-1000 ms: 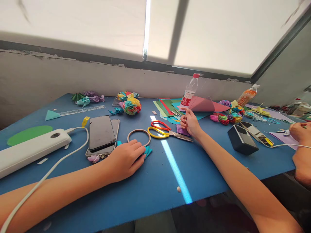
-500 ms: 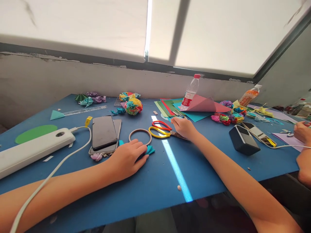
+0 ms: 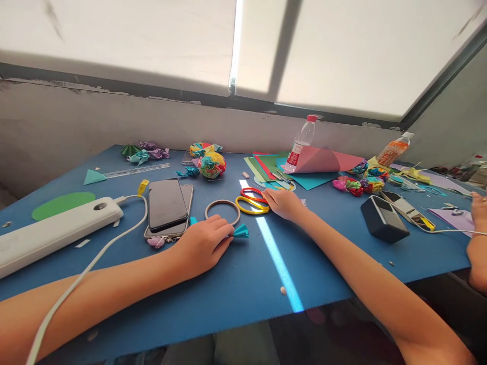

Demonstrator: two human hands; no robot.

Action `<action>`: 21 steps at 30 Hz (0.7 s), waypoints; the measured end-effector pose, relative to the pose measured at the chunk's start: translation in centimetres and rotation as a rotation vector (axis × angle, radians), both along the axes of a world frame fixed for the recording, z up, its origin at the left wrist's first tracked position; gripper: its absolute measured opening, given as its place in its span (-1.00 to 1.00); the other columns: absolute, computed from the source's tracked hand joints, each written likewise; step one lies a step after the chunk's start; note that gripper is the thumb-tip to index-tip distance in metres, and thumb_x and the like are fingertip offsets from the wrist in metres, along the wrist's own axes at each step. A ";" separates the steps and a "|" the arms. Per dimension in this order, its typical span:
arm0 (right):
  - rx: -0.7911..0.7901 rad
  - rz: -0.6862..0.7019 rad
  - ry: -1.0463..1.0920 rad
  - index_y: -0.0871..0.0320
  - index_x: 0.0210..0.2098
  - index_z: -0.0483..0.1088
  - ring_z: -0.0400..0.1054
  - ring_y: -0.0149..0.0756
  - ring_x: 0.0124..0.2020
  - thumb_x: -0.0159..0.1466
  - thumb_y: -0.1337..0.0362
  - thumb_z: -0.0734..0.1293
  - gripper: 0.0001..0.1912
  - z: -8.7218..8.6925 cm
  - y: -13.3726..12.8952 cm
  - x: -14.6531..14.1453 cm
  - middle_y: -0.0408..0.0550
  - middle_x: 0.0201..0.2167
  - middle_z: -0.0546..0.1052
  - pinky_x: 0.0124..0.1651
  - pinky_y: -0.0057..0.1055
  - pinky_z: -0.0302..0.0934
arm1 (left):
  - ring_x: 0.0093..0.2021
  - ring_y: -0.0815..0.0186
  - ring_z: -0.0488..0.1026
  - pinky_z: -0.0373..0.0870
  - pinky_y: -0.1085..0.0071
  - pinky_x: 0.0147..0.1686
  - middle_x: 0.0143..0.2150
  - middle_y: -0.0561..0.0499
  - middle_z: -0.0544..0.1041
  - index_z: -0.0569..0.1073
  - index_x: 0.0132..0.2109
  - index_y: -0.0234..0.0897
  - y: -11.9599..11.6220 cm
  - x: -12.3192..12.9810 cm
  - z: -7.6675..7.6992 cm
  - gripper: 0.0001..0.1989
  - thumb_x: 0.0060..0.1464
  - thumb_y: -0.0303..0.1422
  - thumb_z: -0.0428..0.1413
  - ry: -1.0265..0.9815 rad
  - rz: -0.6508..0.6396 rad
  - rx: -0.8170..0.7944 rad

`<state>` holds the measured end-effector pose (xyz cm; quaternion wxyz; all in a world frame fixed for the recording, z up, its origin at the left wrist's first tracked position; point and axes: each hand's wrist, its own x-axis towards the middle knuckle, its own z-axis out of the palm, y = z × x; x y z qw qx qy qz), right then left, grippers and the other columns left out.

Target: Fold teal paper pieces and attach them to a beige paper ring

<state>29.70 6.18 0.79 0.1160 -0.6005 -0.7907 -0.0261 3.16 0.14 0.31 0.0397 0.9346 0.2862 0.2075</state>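
Observation:
My left hand (image 3: 207,241) is closed on a folded teal paper (image 3: 241,231), whose fanned end sticks out to the right of the fingers. Just behind that hand lies a roll of tape (image 3: 222,202), flat on the blue table (image 3: 243,299). My right hand (image 3: 283,203) is at the scissors (image 3: 252,201), its fingers closed over the part beyond the red and yellow handles. The blades are hidden by this hand. Left of my left hand, a black phone (image 3: 167,204) rests on a second phone.
A white power bank (image 3: 61,230) with a cable lies left. Crumpled paper balls (image 3: 212,166), coloured sheets (image 3: 312,180) and a red-capped bottle (image 3: 300,144) stand behind. A dark box (image 3: 384,220) sits right, near another person's hand (image 3: 478,213).
My right hand has moved left and closer to the scissors' handles. More of the teal paper shows beyond my left fingers. The view has shifted slightly.

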 end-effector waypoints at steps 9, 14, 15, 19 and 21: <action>-0.030 -0.014 0.017 0.06 -0.04 0.32 0.30 -0.23 -0.47 0.36 0.08 0.01 -0.62 -0.6 0.5 0.4 -0.02 -0.41 0.52 -0.45 -0.41 -0.10 | -0.25 0.26 0.35 0.34 0.38 -0.24 -0.33 -0.05 0.46 0.44 -0.22 -0.30 -0.2 0.1 -0.1 -0.80 0.23 -0.45 -0.09 -0.049 -0.115 0.110; -0.008 0.014 0.072 0.08 -0.07 0.35 0.25 -0.26 -0.53 0.34 0.11 0.08 -0.67 -0.7 0.5 0.5 -0.05 -0.50 0.48 -0.46 -0.42 -0.11 | -0.31 0.27 0.31 0.33 0.36 -0.29 -0.35 -0.05 0.38 0.36 -0.31 -0.34 -0.2 0.2 -0.4 -0.83 0.19 -0.47 -0.10 -0.042 -0.054 0.114; 0.004 0.024 0.093 0.09 -0.09 0.36 0.24 -0.27 -0.54 0.33 0.12 0.10 -0.68 -0.6 0.4 0.5 -0.05 -0.51 0.47 -0.46 -0.42 -0.11 | -0.31 0.27 0.30 0.32 0.37 -0.29 -0.36 -0.04 0.37 0.35 -0.31 -0.34 -0.2 0.3 -0.3 -0.83 0.18 -0.47 -0.11 -0.040 -0.051 0.105; 0.082 0.080 0.234 0.17 -0.18 0.39 0.26 -0.27 -0.49 0.33 0.14 0.08 -0.67 -0.7 -0.3 -0.3 -0.01 -0.50 0.45 -0.41 -0.42 -0.04 | -0.34 0.32 0.29 0.31 0.41 -0.30 -0.36 0.00 0.34 0.32 -0.30 -0.31 -0.3 0.3 0.3 -0.85 0.19 -0.45 -0.13 -0.094 -0.031 -0.010; 0.121 0.116 0.340 0.22 -0.16 0.38 0.29 -0.27 -0.44 0.36 0.14 0.02 -0.61 -0.7 -1.0 -1.5 0.02 -0.45 0.45 -0.37 -0.41 0.01 | -0.37 0.36 0.30 0.30 0.46 -0.36 -0.37 0.04 0.35 0.32 -0.26 -0.28 -0.3 0.2 0.6 -0.86 0.20 -0.43 -0.12 -0.179 0.004 -0.116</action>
